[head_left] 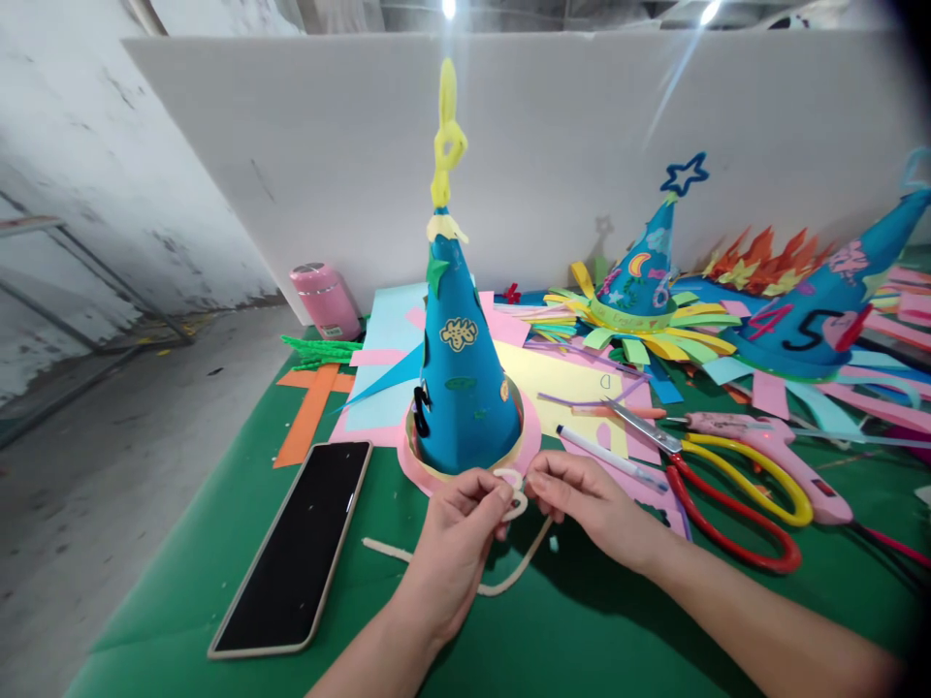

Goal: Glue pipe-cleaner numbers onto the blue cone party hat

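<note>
A tall blue paper cone hat [461, 368] with a yellow pipe-cleaner top stands on a pink paper ring at the table's middle. Just in front of it, my left hand [457, 538] and my right hand [586, 504] both pinch a cream pipe cleaner [518, 490], bent into a small loop between the fingertips. Its loose tail trails down over the green table cover [582, 630] toward my left wrist. Both hands are closed on it.
A black phone [298, 543] lies at the left. Red-and-yellow scissors [734, 485], a pink glue gun [778, 446] and a pen [607, 458] lie at the right. Two more blue hats [644, 267] [829, 301], coloured paper strips and a pink bottle [325, 299] stand before a white board.
</note>
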`<action>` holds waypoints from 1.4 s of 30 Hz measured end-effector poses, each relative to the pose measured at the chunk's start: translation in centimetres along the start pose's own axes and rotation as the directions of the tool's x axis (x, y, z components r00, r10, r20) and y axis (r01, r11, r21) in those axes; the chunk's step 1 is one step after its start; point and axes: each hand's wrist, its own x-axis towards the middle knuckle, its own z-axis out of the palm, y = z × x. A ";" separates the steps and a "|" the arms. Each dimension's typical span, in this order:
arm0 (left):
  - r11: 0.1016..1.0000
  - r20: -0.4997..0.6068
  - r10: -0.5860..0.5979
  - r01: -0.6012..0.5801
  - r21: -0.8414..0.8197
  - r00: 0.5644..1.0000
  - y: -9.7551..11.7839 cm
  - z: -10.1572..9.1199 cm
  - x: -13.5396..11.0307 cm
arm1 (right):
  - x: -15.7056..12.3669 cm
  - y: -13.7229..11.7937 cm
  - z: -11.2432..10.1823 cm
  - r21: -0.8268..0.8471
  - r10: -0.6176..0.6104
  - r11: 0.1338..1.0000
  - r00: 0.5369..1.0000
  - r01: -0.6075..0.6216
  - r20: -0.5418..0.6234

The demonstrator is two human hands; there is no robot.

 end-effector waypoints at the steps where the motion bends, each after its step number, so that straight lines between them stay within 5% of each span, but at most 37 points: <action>1: 1.000 -0.007 0.001 -0.001 -0.005 1.000 0.0 0.0 0.0 | 0.0 0.0 0.1 -0.033 -0.013 0.999 1.000 0.013 0.003; 6: 0.998 -0.031 0.006 -0.004 0.070 1.000 0.0 0.0 0.0 | -0.1 0.1 0.6 -0.123 -0.020 0.992 1.000 0.021 0.011; 18: 0.990 -0.027 -0.036 0.039 0.132 0.999 -0.2 0.2 -0.2 | 0.0 -0.3 0.4 -0.029 -0.060 0.998 0.997 0.059 -0.037; 26: 0.993 0.087 -0.095 0.101 -0.066 0.992 -0.1 0.1 -0.3 | 0.1 -0.1 0.4 0.117 -0.036 0.992 0.995 0.047 -0.097; 30: 0.993 0.111 -0.110 0.105 0.058 0.988 -0.3 0.0 -0.4 | 0.3 0.0 0.2 0.084 -0.034 0.995 0.987 0.048 -0.157; 38: 0.980 0.076 -0.066 0.050 0.195 0.995 -0.5 0.1 -0.5 | 0.3 -0.1 0.1 -0.008 -0.067 0.998 0.984 0.066 -0.164; 42: 0.920 0.018 0.140 -0.137 0.367 0.990 -0.3 0.1 -0.6 | 0.3 -0.4 0.1 -0.062 -0.094 0.994 0.981 0.085 -0.170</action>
